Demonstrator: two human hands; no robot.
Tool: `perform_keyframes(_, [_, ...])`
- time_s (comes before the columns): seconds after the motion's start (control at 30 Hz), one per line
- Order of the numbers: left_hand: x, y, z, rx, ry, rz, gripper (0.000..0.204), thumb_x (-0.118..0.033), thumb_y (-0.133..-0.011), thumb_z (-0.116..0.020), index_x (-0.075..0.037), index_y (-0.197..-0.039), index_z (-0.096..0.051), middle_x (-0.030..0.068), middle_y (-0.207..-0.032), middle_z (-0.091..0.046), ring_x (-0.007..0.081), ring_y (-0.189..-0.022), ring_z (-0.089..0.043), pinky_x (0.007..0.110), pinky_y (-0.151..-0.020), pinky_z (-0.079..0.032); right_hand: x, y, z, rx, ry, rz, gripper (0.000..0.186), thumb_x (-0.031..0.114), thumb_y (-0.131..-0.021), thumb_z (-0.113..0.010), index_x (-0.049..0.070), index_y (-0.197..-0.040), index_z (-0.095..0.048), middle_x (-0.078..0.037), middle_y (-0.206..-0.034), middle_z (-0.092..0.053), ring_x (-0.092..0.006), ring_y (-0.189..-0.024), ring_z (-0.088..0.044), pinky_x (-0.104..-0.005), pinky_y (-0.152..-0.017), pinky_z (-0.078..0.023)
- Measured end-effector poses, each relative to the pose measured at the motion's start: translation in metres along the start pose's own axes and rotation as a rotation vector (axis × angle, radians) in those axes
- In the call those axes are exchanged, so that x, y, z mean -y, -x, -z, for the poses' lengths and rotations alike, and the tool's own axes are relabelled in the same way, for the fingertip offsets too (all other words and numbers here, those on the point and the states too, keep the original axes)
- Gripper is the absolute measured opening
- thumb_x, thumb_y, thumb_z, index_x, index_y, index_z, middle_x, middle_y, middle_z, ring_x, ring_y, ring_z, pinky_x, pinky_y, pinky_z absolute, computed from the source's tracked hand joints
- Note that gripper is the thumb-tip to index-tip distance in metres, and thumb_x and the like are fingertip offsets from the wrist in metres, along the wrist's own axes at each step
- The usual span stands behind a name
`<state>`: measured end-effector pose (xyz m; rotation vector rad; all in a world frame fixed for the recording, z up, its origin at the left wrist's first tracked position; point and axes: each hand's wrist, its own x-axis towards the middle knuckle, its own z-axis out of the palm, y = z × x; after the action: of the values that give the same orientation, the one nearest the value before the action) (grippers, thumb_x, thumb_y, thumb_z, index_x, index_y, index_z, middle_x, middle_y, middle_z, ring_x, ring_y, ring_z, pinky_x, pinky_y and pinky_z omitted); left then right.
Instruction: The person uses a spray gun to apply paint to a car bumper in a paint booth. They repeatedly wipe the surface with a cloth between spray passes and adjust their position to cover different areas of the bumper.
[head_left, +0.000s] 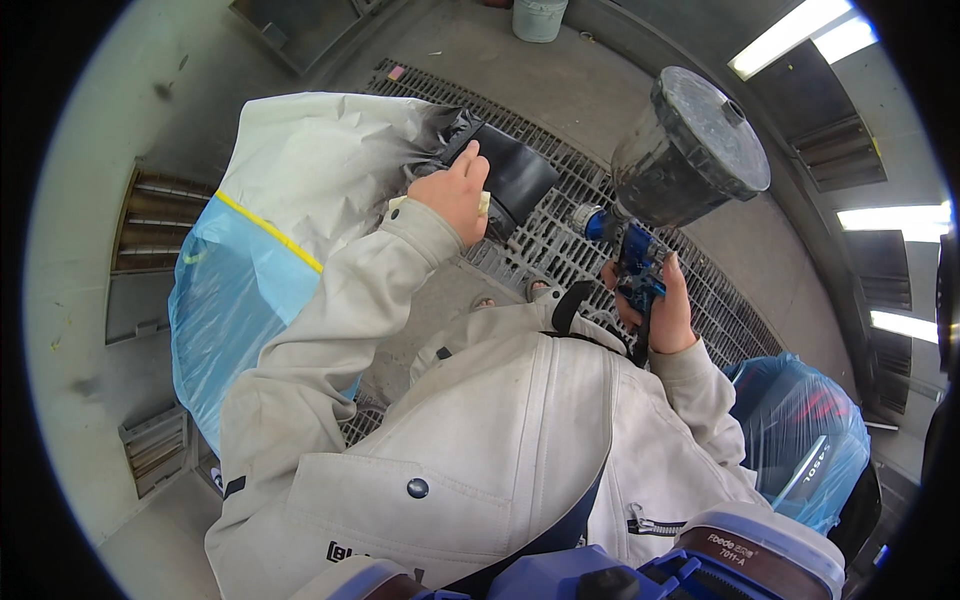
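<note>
My left hand (pixel 455 195) lies against a glossy black curved part (pixel 512 175), fingers pointing away from me. A pale yellowish cloth (pixel 484 205) pokes out from under the palm, pressed between hand and part. White masking paper (pixel 320 135), darkened with black overspray near the part, joins light blue film (pixel 235 290) along a yellow tape line (pixel 268 230). My right hand (pixel 668 305) grips a blue spray gun (pixel 632 260) by its handle, thumb up. On top of the gun sits a large, paint-stained dark cup (pixel 690 150) with a grey lid, tilted.
Metal floor grating (pixel 540 260) runs beneath the part and gun. Something wrapped in blue film (pixel 805 430) stands close by my right elbow. A pale bucket (pixel 538 18) is on the far floor. Grey walls carry vents and bright lamps (pixel 895 222). Respirator filters (pixel 760 560) show at the lower edge.
</note>
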<state>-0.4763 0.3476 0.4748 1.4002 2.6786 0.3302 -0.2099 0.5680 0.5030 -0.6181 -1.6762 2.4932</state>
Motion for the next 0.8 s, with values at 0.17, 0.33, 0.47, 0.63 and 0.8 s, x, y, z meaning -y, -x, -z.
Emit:
perform_keyframes(0.17, [-0.0019, -0.0011, -0.0009, 0.025, -0.025, 0.017, 0.051, -0.016, -0.078, -0.079, -0.007, -0.121, -0.053, 0.0263, -0.169, -0.040, 0.0341, -0.086, -0.078, 0.046, -0.072, -0.062, 0.0025, -0.0009, -0.0005, -0.010, 0.010, 0.008, 0.080, 0.074, -0.106, -0.036, 0.000, -0.122, -0.062, -0.012, -0.098, -0.067, -0.0076, -0.045, -0.042, -0.0238, -0.042, -0.038])
perform_keyframes(0.33, [-0.0026, -0.0006, -0.0029, -0.013, -0.009, 0.020, 0.049, -0.016, -0.079, -0.078, -0.007, -0.120, -0.053, 0.0269, -0.169, -0.039, 0.0350, -0.087, -0.078, 0.047, -0.072, -0.062, 0.0032, -0.0013, 0.0011, -0.010, -0.008, -0.001, 0.080, 0.074, -0.106, -0.035, 0.000, -0.122, -0.061, -0.011, -0.098, -0.067, -0.0073, -0.044, -0.042, -0.0239, -0.042, -0.038])
perform_keyframes(0.47, [-0.0037, 0.0001, -0.0040, -0.022, 0.019, 0.125, 0.049, -0.016, -0.080, -0.076, -0.006, -0.121, -0.051, 0.0280, -0.169, -0.038, 0.0386, -0.088, -0.077, 0.048, -0.073, -0.062, 0.0034, -0.0017, 0.0023, 0.009, -0.005, 0.016, 0.080, 0.074, -0.107, -0.035, 0.000, -0.124, -0.061, -0.011, -0.098, -0.067, -0.0075, -0.044, -0.043, -0.0241, -0.041, -0.038])
perform_keyframes(0.63, [-0.0046, 0.0038, -0.0020, -0.106, 0.138, 0.178, 0.036, -0.013, -0.080, -0.072, -0.010, -0.109, -0.051, 0.0291, -0.166, -0.042, 0.0439, -0.089, -0.074, 0.051, -0.075, -0.059, 0.0053, -0.0021, 0.0038, 0.020, -0.002, 0.000, 0.080, 0.074, -0.106, -0.035, 0.000, -0.126, -0.060, -0.011, -0.099, -0.067, -0.0079, -0.044, -0.043, -0.0242, -0.041, -0.039])
perform_keyframes(0.8, [-0.0062, 0.0028, -0.0004, -0.064, 0.121, 0.222, 0.036, -0.012, -0.080, -0.074, -0.011, -0.108, -0.051, 0.0286, -0.166, -0.042, 0.0443, -0.088, -0.074, 0.051, -0.075, -0.059, 0.0061, -0.0036, 0.0053, 0.000, 0.002, 0.000, 0.080, 0.074, -0.106, -0.036, 0.000, -0.125, -0.060, -0.012, -0.099, -0.067, -0.0080, -0.044, -0.043, -0.0242, -0.041, -0.038])
